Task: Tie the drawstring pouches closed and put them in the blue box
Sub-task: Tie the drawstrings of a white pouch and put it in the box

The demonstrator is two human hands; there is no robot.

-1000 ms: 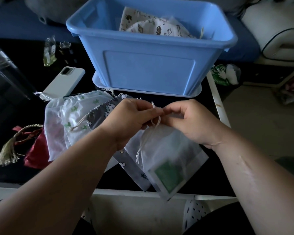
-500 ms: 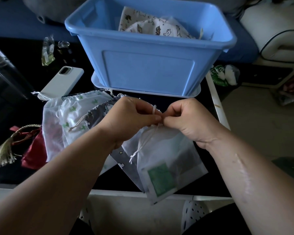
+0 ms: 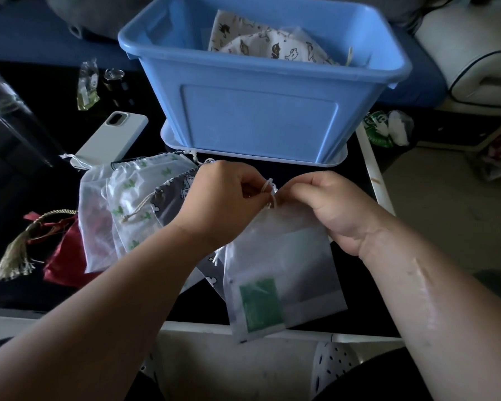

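Observation:
A sheer white mesh pouch [image 3: 287, 264] with a green label lies at the table's near edge. My left hand [image 3: 223, 204] and my right hand [image 3: 330, 209] both pinch its white drawstring [image 3: 271, 195] at the gathered neck, fingertips almost touching. The blue box [image 3: 261, 111] stands just behind my hands, and printed white pouches [image 3: 272, 44] lie inside it. To the left lies a heap of pouches: a white one with green cactus print [image 3: 133, 198], a grey one [image 3: 171, 204] partly under my left wrist, and a red one [image 3: 64, 259] with a gold tassel.
A white phone [image 3: 110, 137] lies left of the box on the black table [image 3: 356, 273]. A small packet [image 3: 87, 85] and a dark little jar [image 3: 113, 79] sit further back. The table's white edge runs along the right and the front.
The mesh pouch's bottom has swung left and hangs more upright. The loose cord end that dangled over the pouch has been drawn up towards my fingers.

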